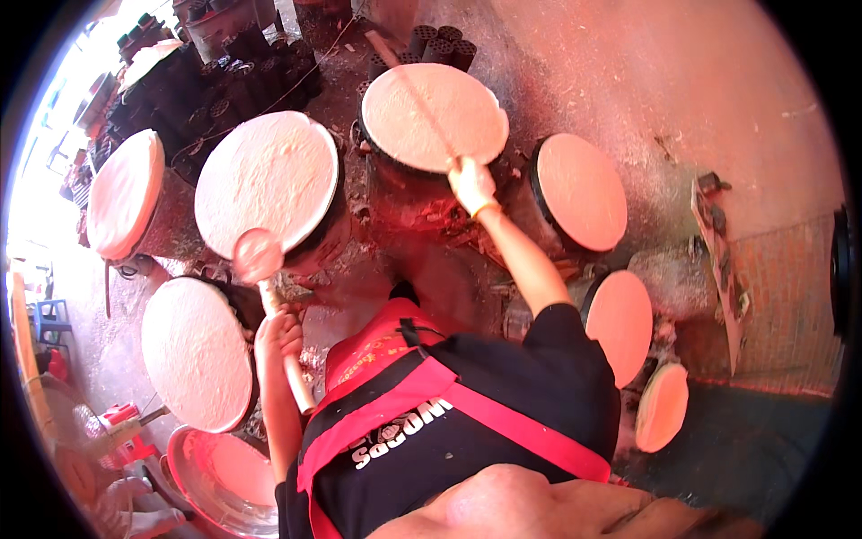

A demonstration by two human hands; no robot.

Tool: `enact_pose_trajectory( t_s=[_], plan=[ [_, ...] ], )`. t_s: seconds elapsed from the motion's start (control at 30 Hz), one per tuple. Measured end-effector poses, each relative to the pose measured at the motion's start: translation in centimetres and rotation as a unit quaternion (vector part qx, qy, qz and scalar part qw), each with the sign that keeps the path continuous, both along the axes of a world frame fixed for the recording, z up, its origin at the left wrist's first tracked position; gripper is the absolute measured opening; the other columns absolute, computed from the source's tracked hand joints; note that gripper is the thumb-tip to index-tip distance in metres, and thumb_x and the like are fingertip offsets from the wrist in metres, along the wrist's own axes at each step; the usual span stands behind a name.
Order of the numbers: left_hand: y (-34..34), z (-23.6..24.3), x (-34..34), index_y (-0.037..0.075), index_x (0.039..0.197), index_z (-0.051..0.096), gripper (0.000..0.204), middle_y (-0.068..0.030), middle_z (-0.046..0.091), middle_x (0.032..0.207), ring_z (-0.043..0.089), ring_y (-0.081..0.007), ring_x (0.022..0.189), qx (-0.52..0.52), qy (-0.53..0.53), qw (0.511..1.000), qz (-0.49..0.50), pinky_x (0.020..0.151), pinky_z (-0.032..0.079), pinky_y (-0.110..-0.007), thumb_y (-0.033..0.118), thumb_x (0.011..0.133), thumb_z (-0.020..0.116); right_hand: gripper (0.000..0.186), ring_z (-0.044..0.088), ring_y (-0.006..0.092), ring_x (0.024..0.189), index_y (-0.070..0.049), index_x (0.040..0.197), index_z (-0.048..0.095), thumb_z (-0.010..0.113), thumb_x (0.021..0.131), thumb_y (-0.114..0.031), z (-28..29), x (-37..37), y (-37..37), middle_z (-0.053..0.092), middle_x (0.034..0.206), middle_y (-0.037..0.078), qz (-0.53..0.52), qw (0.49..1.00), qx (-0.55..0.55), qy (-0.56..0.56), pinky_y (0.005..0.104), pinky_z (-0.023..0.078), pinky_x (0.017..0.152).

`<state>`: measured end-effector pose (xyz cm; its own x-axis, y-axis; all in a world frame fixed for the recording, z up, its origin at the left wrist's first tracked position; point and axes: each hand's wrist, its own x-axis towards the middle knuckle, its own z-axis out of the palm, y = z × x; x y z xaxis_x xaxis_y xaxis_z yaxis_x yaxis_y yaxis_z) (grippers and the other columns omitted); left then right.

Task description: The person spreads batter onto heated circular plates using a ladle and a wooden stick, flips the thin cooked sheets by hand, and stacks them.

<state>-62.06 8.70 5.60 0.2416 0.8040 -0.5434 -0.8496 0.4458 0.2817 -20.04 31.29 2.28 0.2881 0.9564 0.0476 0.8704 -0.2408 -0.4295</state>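
Ladle gripped by its wooden handle in my left hand, bowl over the near round griddle, long stick clenched in my right hand, lying across the far griddle

Your metal basin cut off by lower edge; stick far end blurred; dark cylinders too small to identify.

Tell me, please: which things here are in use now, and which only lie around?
In use: left hand gripping ladle; right hand gripping long stick over a round hot plate; batter basin.
Lying around: blue stool, dark cylinders.
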Motion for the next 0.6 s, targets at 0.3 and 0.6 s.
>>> enact_pose_trajectory(
  t_s=[0.3, 0.6],
  plan=[
    [6.6, 7.3, 4.4, -0.009, 0.116, 0.043, 0.024, -0.0016, 0.036, 0.073, 0.033, -0.006, 0.052, -0.033, -0.105, 0.968, 0.227, 0.038, 0.031, -0.017, 0.007, 0.099, 0.038, 0.028, 0.063, 0.0348, 0.094, -0.011, 0.101, 0.065, 0.055, 0.086, -0.033, -1.0, 17.8, 22.3, 0.067, 0.096, 0.017, -0.105, 0.991, 0.007, -0.084, 0.0447, 0.05, 0.079],
    [11.1, 9.2, 6.6, -0.01, 0.12, 0.039, 0.028, -0.0023, 0.034, 0.075, 0.035, -0.0076, 0.054, -0.044, -0.149, 0.957, 0.247, 0.041, 0.034, -0.019, 0.008, 0.099, 0.035, 0.043, 0.064, 0.0351, 0.092, -0.007, 0.106, 0.067, 0.059, 0.083, -0.043, -2.7, 17.9, 29.7, 0.067, 0.095, 0.02, -0.036, 0.995, 0.016, 0.088, 0.0405, 0.049, 0.08]
  ],
)
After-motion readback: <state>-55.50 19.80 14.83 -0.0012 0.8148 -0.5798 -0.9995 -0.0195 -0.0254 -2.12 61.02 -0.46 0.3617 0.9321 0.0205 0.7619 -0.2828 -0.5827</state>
